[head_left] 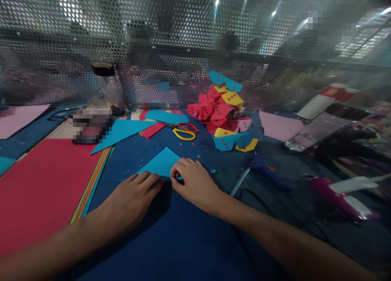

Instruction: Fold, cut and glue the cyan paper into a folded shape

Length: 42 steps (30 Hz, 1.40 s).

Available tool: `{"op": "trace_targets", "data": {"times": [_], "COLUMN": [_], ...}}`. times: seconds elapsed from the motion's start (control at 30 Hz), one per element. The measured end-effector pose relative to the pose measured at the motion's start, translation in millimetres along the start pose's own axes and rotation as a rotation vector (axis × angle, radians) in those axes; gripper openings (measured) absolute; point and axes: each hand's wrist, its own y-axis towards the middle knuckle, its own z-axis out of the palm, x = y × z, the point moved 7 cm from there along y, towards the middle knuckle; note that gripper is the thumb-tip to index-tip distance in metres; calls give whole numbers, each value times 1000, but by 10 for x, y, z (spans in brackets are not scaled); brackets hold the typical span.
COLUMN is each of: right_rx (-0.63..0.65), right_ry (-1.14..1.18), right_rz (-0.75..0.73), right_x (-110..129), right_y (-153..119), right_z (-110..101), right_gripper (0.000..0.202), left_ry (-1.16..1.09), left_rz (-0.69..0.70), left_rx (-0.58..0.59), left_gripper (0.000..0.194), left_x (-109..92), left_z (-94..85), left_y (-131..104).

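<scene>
A blue piece of paper [165,161], pointed at its far side, lies flat on the dark blue table in front of me. At its near left edge my left hand [139,193] has its fingers curled down onto the paper. My right hand [195,183] is closed on the near right edge, thumb and forefinger bent together. Both hands cover the paper's near corners, so the fold there is hidden. Beyond the paper lie scissors [185,132] with red and yellow handles, their blades resting by blue and red paper pieces.
Folded red, yellow and blue paper shapes [218,110] are heaped at the back. Coloured sheets [51,175] are stacked at left, below a phone [91,128] and a bottle [108,89]. A blue glue gun [269,173] and a magenta one [339,197] lie right, with cords. Perforated metal [177,69] stands behind.
</scene>
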Motion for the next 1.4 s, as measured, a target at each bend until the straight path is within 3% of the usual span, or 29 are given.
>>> {"op": "trace_targets", "data": {"times": [0.37,1.03,1.4], "right_rx": [5,73,50], "right_ry": [3,41,12], "right_rz": [50,93,154], "right_x": [-193,-515,-608], "right_y": [-27,-168,-245], "right_z": [-62,-178,-266], "right_gripper": [10,10,11], "left_ry": [0,58,11], "left_rz": [17,0,19], "left_rx": [-26,52,-34], "left_gripper": [54,60,60], "left_x": [2,5,2], "left_z": [11,11,-19], "left_y": [-17,-11,-34]}}
